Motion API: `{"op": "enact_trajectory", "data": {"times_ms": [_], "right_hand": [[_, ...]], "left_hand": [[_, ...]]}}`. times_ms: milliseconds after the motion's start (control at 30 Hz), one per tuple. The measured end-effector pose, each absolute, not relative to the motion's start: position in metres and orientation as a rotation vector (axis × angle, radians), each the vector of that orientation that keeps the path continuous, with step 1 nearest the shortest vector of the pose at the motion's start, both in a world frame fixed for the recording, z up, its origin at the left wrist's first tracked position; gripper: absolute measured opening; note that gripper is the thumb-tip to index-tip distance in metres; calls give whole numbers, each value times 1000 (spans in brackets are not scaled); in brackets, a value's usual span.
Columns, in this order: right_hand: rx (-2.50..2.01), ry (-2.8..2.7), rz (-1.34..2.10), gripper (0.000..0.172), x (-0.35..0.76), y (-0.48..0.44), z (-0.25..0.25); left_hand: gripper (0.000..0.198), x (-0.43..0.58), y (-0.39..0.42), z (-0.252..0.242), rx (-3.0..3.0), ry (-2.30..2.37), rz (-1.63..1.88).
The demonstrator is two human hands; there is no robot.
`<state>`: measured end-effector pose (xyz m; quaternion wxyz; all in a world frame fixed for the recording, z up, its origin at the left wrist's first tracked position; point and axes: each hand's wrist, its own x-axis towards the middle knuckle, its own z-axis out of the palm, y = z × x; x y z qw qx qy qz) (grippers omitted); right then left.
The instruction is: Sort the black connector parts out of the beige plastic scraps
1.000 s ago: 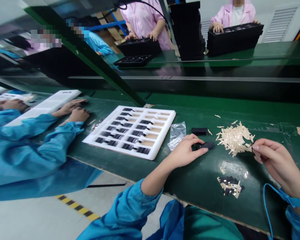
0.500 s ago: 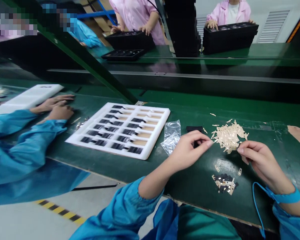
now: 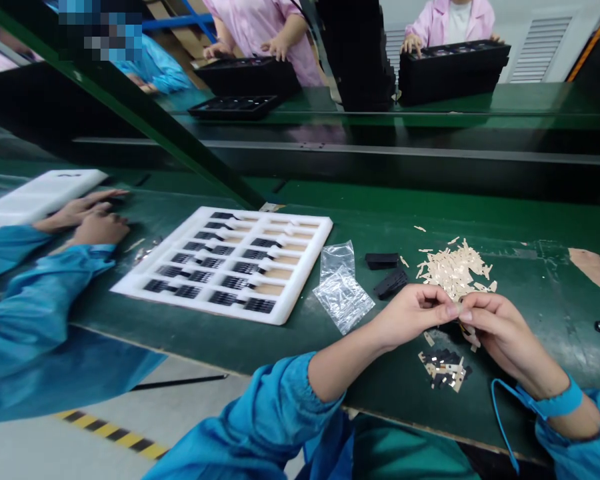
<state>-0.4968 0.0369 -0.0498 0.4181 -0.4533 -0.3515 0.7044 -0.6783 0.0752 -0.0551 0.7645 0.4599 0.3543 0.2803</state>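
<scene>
Both forearms reach forward in blue sleeves pushed up from the wrists. The left hand (image 3: 414,313) and right hand (image 3: 495,328) meet fingertip to fingertip, fingers curled and pinched together; the right wrist wears a blue strap.

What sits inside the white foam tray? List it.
The white foam tray holds rows of small black parts in its slots; several right-side slots show only tan lining. Anything beneath the parts is covered.

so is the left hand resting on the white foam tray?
No, the left hand is off to the right of the white foam tray, its fingertips meeting the right hand by the pile of tan strips.
</scene>
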Motion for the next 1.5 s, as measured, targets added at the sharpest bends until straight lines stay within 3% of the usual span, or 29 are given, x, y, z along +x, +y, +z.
{"op": "enact_trajectory", "data": {"times_ms": [133, 267, 333, 433, 600, 800, 933, 1133, 1500], "right_hand": [[-1172, -896, 1719, 28, -496, 38, -53], [-1192, -922, 1652, 25, -491, 40, -55], [-1196, -920, 1638, 25, -489, 40, -55], [-1210, -920, 1625, 26, -487, 40, -53], [-1211, -924, 1606, 26, -487, 42, -51], [-1261, -926, 1472, 23, -490, 41, -58], [-1310, -912, 1362, 22, -492, 39, -61], [-1352, -845, 1344, 23, -497, 40, -60], [-1368, -721, 1360, 22, -503, 40, -60]], "left_hand": [[52, -688, 79, -44, 1148, 837, 587], [35, -727, 92, -28, 1803, 1434, 693], [33, -746, 98, -25, 2023, 1661, 506], [31, -761, 106, -30, 1952, 1660, 221], [14, -763, 109, -38, 1850, 1690, 371], [28, -735, 89, -33, 1541, 1306, 777], [42, -702, 78, -43, 1202, 932, 683], [61, -687, 65, -55, 1057, 723, 631], [59, -683, 56, -55, 1000, 768, 626]]}}
